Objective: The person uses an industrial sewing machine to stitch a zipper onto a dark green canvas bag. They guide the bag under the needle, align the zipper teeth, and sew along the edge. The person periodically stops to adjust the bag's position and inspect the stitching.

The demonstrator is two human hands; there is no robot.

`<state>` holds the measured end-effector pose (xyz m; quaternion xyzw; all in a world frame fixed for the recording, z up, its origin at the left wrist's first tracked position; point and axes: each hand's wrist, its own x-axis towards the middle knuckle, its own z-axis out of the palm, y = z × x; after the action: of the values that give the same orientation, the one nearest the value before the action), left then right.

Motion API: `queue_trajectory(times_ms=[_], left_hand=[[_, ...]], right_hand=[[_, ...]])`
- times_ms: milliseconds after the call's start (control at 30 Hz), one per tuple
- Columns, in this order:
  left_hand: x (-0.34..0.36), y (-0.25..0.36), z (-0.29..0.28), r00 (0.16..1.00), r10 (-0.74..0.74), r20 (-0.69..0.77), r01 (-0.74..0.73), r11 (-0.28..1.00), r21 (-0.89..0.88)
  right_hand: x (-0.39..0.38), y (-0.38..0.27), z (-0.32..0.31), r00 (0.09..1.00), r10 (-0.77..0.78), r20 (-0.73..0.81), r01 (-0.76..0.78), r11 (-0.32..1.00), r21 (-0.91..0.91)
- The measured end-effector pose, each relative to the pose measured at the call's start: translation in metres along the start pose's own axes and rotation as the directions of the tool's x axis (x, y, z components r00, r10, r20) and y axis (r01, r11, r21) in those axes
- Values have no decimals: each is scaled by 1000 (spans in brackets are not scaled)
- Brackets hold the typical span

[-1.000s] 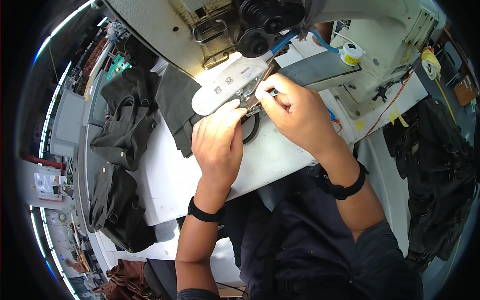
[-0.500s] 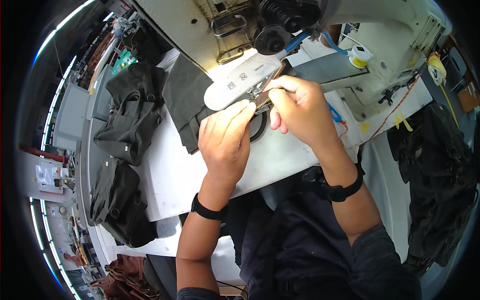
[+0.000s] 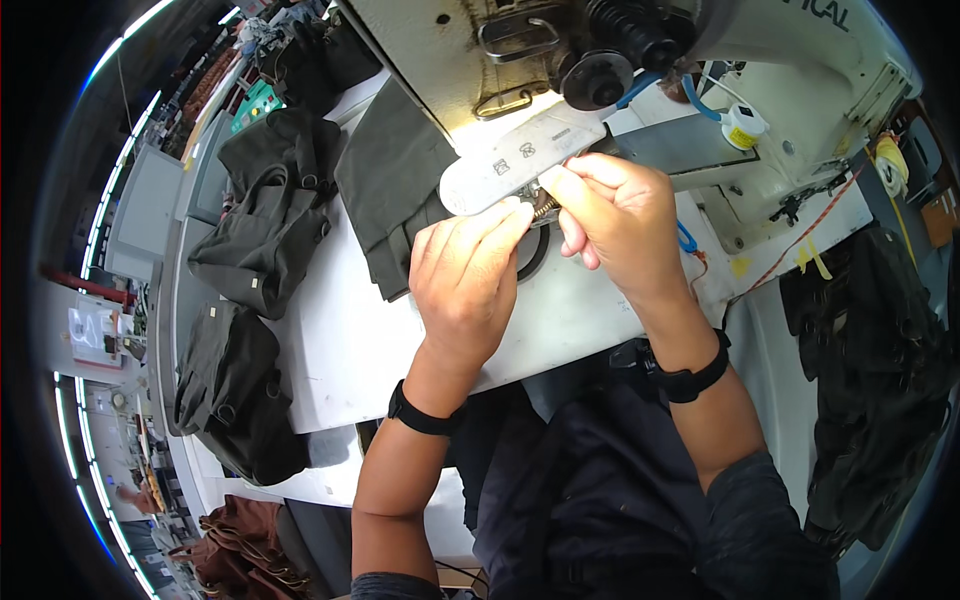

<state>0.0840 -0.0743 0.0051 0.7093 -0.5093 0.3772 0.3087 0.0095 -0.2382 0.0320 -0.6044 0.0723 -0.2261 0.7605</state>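
Note:
A dark zipper with brass-coloured teeth [image 3: 545,209] lies under the head of an industrial sewing machine [image 3: 425,55], just at the edge of its pale rounded cover [image 3: 520,165]. From the left, my left hand [image 3: 465,280] pinches one end of it, fingertips together. My right hand [image 3: 622,220] grips the other end between thumb and forefinger, its remaining fingers curled. Only a short run of teeth shows between the hands. Beneath them a black curved strip [image 3: 537,255] rests on the white table [image 3: 370,340]. The needle is hidden from sight.
Flat dark green fabric [image 3: 390,190] lies left of the machine. Several dark green bags [image 3: 245,240] line the table's left side. Blue-handled scissors or a similar tool [image 3: 687,237] sit right of my right hand. Dark bags [image 3: 870,390] hang at the right; brown leather goods [image 3: 245,555] are lower left.
The whole view has shifted slightly, so the machine appears farther right. Both hands keep hold of the zipper beside the cover, and less of its teeth shows between them.

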Motion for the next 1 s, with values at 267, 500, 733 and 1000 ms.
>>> queue_trajectory(times_ms=[267, 500, 733, 1000], left_hand=[[4, -1, -1, 997, -70, 13, 70, 997, -11], [5, 1, -2, 995, -99, 26, 99, 995, -31], [6, 5, 2, 994, -104, -12, 104, 994, -32], [5, -1, 13, 991, -82, -102, 75, 995, -66]], right_hand=[[1, 3, 2, 1000, -26, -15, 26, 999, 24], [0, 3, 2, 999, -30, -12, 30, 1000, 0], [0, 3, 5, 998, -45, -38, 44, 999, -25], [0, 5, 4, 998, -54, -44, 52, 998, -31]])
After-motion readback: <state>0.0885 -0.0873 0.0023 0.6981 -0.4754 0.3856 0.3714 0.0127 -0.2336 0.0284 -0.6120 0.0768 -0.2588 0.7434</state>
